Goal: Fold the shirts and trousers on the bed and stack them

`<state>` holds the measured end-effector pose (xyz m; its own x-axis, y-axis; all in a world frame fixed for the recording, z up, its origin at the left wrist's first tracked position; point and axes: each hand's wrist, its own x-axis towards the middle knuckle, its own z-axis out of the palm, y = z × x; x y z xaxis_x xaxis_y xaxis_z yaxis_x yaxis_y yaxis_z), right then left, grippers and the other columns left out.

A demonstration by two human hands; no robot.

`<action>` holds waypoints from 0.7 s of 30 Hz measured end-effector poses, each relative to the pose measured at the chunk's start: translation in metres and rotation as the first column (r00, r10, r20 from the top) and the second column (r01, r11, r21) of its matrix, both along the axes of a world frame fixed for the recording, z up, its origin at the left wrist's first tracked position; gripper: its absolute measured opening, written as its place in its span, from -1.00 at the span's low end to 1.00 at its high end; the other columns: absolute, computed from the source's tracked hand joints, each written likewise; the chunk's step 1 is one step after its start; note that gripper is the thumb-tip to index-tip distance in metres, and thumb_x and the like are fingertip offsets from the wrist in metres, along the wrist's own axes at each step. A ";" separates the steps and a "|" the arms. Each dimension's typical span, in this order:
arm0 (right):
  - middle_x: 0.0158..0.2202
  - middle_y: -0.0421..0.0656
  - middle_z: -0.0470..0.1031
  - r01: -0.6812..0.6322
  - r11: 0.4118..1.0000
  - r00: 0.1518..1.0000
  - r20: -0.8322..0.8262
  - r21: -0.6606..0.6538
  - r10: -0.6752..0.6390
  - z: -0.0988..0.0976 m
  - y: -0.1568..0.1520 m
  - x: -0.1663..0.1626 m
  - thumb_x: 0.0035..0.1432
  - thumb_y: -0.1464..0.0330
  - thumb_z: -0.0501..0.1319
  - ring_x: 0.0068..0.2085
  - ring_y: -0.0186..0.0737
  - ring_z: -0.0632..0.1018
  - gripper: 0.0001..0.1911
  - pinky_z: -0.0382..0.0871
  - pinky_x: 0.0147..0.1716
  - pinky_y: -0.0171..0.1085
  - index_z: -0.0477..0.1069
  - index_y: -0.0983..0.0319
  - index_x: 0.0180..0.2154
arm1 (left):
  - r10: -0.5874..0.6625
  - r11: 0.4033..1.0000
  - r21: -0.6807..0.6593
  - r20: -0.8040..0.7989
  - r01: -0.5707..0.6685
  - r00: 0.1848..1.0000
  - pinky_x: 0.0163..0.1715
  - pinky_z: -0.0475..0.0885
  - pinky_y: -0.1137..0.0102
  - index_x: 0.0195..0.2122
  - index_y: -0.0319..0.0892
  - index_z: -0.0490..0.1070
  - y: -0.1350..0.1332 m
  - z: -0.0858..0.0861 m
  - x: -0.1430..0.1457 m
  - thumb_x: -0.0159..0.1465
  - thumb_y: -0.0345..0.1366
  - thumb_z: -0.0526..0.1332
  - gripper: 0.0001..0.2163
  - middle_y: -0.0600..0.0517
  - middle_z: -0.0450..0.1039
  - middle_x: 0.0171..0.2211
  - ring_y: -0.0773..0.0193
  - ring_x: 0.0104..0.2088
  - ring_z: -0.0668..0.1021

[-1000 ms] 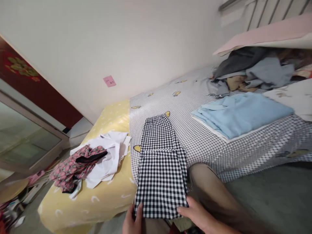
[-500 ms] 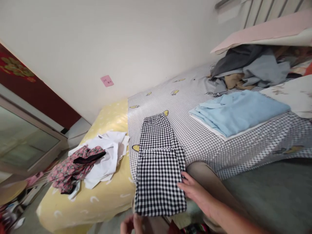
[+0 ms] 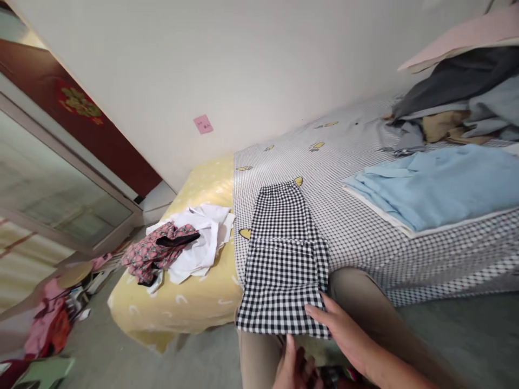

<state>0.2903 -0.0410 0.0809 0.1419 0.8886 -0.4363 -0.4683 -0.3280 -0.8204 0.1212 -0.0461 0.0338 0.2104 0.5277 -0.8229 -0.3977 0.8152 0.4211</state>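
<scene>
Folded black-and-white checked trousers (image 3: 286,265) lie lengthwise from the bed's edge towards me, the gathered waist at the far end and the near end over my knees. At their near right corner, my right hand (image 3: 338,321) grips the cloth, one digit on top and the rest partly hidden by the fabric. My left hand (image 3: 294,367) is just below the near hem, its thumb pointing up at the edge. Its other fingers are loosely curled, apart from the thumb, with no cloth seen between them.
Left on the yellow bedding (image 3: 182,310) lie a white garment (image 3: 203,243) and a pink patterned garment (image 3: 152,251). To the right are a folded light-blue garment (image 3: 441,181) and a heap of dark and grey clothes (image 3: 450,86). A checked sheet (image 3: 324,167) covers the bed.
My left hand has moved right along the near hem, from its left corner towards the middle. My right hand stays at the right edge, closer to the near corner. The view has swung left.
</scene>
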 end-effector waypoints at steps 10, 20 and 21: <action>0.08 -0.01 0.58 -0.186 0.982 0.954 -0.233 0.027 0.187 -0.011 -0.018 -0.002 -0.06 0.11 0.42 0.16 0.05 0.52 -0.36 0.37 0.14 -0.05 0.47 0.19 0.07 | 0.175 0.942 0.232 0.279 -0.243 0.944 0.30 0.32 0.06 -0.22 -0.04 0.64 0.051 0.020 -0.026 0.21 0.01 0.20 -0.68 -0.10 0.62 0.03 -0.02 0.26 0.45; -0.01 -0.09 0.63 -0.177 0.984 0.982 -0.058 0.017 0.177 -0.005 -0.018 -0.001 -0.02 0.18 0.37 0.14 0.04 0.53 -0.56 0.32 0.20 -0.08 0.55 0.16 -0.06 | -0.039 0.943 0.332 0.141 -0.010 0.989 0.30 0.33 0.08 -0.31 -0.03 0.66 0.050 0.005 -0.032 0.12 0.26 0.17 -0.50 -0.14 0.59 0.06 -0.09 0.30 0.40; -0.01 -0.09 0.63 -0.183 0.983 0.982 -0.042 0.006 0.183 -0.003 -0.018 0.001 -0.02 0.17 0.38 0.15 0.05 0.52 -0.55 0.32 0.20 -0.08 0.55 0.15 -0.06 | -0.039 0.940 0.341 0.092 0.005 0.995 0.26 0.37 0.06 -0.30 -0.05 0.67 0.049 0.008 -0.029 0.15 0.26 0.14 -0.48 -0.17 0.60 0.04 -0.12 0.27 0.44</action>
<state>0.2911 -0.0593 0.0778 -0.0421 0.8987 -0.4365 -0.4345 -0.4099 -0.8020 0.0924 0.0030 0.0416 0.2942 0.7670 -0.5702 -0.4332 0.6389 0.6357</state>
